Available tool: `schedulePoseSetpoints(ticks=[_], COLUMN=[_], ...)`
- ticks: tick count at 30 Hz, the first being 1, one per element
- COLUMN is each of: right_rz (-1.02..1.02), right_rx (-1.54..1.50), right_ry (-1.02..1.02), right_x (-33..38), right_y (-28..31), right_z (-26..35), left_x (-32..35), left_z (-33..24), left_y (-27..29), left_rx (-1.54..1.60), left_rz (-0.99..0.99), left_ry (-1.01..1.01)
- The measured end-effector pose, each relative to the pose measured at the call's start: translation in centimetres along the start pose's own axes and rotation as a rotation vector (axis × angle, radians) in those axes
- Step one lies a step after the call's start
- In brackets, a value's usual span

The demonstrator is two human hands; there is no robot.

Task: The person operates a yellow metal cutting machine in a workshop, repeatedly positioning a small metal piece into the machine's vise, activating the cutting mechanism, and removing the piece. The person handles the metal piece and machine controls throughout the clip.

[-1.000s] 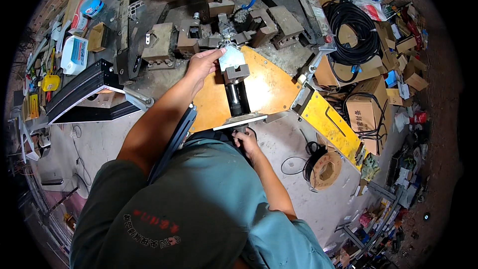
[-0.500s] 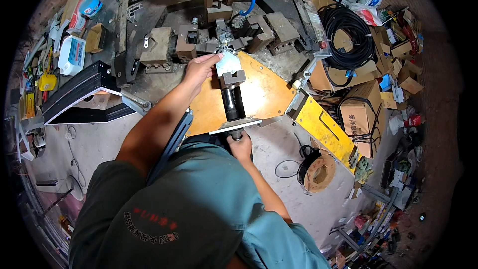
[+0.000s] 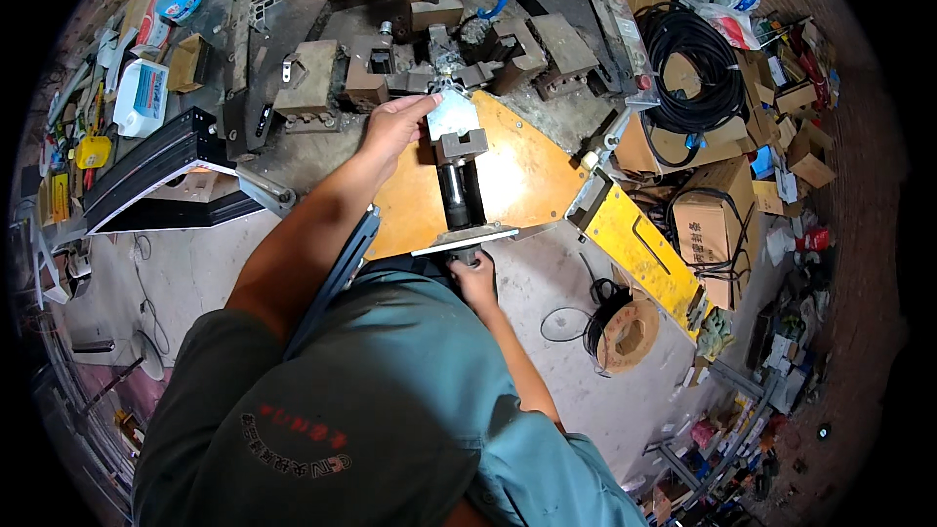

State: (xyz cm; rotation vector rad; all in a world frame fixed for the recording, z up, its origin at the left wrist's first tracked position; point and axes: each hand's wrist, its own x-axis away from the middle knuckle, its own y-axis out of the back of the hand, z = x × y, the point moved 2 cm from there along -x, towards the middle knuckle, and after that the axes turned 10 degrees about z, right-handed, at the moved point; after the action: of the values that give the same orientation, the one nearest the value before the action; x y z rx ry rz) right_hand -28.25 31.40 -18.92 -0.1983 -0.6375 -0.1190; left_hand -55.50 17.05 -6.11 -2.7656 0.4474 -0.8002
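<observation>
My left hand [image 3: 400,125] pinches the left edge of a small shiny metal plate [image 3: 453,114] between thumb and fingers. The plate's lower end meets a notched steel block [image 3: 461,144], and its far end lies against metal fittings. Behind the block, a black cylinder [image 3: 453,193] runs toward me across a yellow-orange board [image 3: 522,166]. A metal crosspiece [image 3: 467,237] spans the board's near edge. Just below it, my right hand [image 3: 475,280] is closed round a dark handle [image 3: 468,256] in line with the cylinder. My right fingers are partly hidden.
Steel die blocks [image 3: 308,78] stand on the bench beyond my hands. A yellow metal arm [image 3: 639,256] slopes down at the right, near a cable spool [image 3: 628,334] on the floor. Black frame profiles [image 3: 151,171] lie left; coiled black hose [image 3: 686,63] sits on cartons.
The whole view has shifted slightly. Both hands keep their holds on the metal plate and the handle, with no clear movement of either thing.
</observation>
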Motion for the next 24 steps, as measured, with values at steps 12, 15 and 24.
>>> schedulePoseSetpoints(ticks=[12,15,24], right_rz=[0.276,0.257,0.301], right_rx=[-0.438,-0.29,-0.474], right_ry=[-0.198,-0.188,-0.205], right_x=[-0.1,-0.4,0.0], right_y=[0.9,1.1,0.9], right_z=[0.9,1.4,1.3], left_x=[0.3,0.1,-0.1], left_z=[-0.5,0.0,-0.1], left_y=[-0.1,0.0,0.2], left_rx=[-0.01,-0.001,-0.044], left_rz=[-0.001,-0.038,-0.02], left_ry=[0.029,0.009,0.029])
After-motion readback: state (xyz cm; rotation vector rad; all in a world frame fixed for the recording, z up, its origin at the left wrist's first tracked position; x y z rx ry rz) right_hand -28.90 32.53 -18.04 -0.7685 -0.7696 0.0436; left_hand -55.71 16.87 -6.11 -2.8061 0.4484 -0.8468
